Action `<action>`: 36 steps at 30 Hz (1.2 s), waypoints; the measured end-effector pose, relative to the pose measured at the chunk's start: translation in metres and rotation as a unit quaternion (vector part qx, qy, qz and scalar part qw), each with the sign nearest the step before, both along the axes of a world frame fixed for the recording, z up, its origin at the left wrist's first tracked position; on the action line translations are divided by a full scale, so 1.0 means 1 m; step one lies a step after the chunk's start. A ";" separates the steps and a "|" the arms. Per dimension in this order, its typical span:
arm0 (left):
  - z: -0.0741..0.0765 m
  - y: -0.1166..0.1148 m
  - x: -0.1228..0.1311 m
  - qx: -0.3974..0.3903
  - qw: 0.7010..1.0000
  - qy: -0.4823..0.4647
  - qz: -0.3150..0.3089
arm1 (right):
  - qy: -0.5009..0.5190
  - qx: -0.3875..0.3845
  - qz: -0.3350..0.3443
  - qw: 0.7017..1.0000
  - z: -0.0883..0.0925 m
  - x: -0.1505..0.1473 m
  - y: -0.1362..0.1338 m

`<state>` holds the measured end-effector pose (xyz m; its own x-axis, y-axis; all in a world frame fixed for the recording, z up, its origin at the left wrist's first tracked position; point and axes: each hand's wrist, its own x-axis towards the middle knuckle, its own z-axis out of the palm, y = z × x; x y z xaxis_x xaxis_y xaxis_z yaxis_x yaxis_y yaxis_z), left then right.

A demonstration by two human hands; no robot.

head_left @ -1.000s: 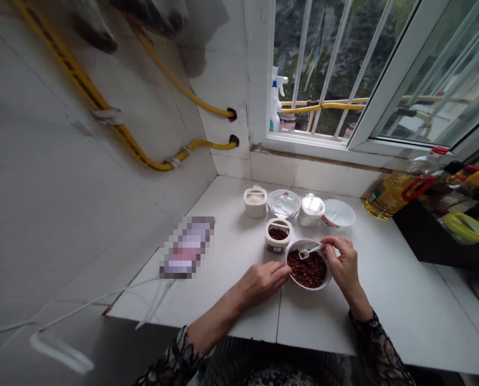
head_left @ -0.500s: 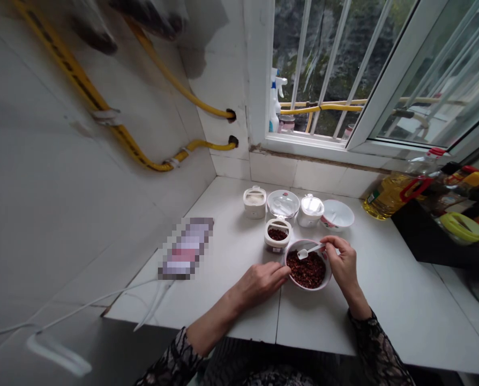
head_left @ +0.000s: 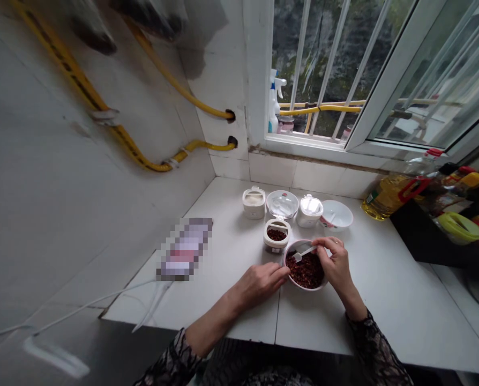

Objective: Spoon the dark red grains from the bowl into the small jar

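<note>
A white bowl (head_left: 301, 246) holding dark red, flaky chili-like bits stands near the counter's middle. My left hand (head_left: 260, 283) grips its left rim, fingers together against the side. Between the fingertips of my right hand (head_left: 336, 264) is the handle of a small white spoon (head_left: 305, 253). The spoon's scoop is over the left part of the flakes, inside the bowl; whether it touches them I cannot tell. Just behind the bowl, to the left, a small seasoning jar (head_left: 277, 245) contains similar red flakes, with its lid up.
Along the back are a jar of pale contents (head_left: 253, 208), a bowl (head_left: 282, 205), another white jar (head_left: 309, 213) and a shallow bowl (head_left: 339, 215). An oil bottle (head_left: 384, 197) and a black rack (head_left: 412, 236) stand right. A blurred-out phone-like object (head_left: 187, 249) with a cable lies left.
My right hand has shifted left and slightly inward over the bowl, and the spoon's scoop has moved left and a little lower. My left hand keeps its place on the rim.
</note>
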<state>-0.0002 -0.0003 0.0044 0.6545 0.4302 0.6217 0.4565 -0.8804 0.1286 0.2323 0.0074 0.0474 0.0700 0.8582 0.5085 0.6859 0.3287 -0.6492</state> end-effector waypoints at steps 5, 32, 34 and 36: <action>-0.003 0.000 -0.001 -0.003 1.000 0.003 -0.003 | 0.046 -0.023 -0.014 0.999 0.000 0.000 -0.002; -0.002 -0.001 0.000 -0.001 1.000 -0.001 0.008 | -0.068 0.135 0.093 0.984 0.034 -0.039 0.011; -0.001 -0.001 0.000 -0.003 1.000 -0.001 0.009 | -0.069 0.146 0.072 0.984 0.035 -0.035 0.009; -0.001 -0.001 0.000 -0.003 1.000 -0.002 0.005 | -0.058 0.156 0.030 0.986 0.037 -0.024 0.007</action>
